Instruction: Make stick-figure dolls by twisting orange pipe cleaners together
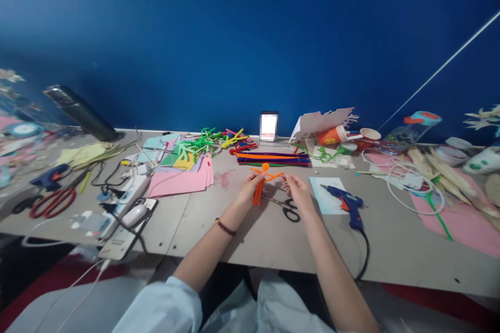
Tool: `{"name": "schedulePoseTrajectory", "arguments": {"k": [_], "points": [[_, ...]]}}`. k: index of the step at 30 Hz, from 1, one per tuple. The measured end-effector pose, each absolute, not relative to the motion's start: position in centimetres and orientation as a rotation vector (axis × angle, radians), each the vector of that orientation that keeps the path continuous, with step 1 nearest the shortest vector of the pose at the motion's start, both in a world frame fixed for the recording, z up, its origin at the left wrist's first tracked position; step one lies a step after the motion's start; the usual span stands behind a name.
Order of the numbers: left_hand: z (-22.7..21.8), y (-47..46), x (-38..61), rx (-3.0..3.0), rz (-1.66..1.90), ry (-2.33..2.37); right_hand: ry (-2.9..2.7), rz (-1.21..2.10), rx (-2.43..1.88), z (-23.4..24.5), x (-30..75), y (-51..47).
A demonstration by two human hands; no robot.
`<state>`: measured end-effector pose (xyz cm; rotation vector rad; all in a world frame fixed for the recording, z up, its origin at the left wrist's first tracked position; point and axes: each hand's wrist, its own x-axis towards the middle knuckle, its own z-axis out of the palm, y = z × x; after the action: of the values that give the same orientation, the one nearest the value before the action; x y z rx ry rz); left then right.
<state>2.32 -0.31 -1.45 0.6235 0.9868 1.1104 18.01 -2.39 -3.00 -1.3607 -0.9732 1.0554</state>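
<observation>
My left hand [252,188] is closed around the middle of a small orange pipe-cleaner figure [265,167], which has a round head, thin side strands and a bundle hanging below the fingers. My right hand [297,191] is pinched at the tip of the figure's right-hand orange strand; the exact contact is too small to see clearly. Beneath and between the hands, scissors with black handles [290,212] lie on the grey table [242,244]. Just beyond the hands is a bundle of purple, orange and green pipe cleaners [273,158].
To the right, a blue glue gun [353,208] rests on a pale blue sheet [317,195]. Pink paper [177,182], a power strip [125,203] and red-handled scissors [52,203] lie left. Behind are green pipe-cleaner pieces [203,141], a phone [269,127] and paper cups [332,135].
</observation>
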Motion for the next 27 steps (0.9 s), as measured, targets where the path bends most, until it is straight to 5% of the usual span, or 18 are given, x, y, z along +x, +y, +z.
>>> {"name": "schedulePoseTrajectory", "arguments": {"k": [27], "points": [[-1.6, -0.8, 3.2, 0.886, 1.138, 0.950, -1.095, 0.989, -1.383, -3.2, 17.4, -2.8]]}}
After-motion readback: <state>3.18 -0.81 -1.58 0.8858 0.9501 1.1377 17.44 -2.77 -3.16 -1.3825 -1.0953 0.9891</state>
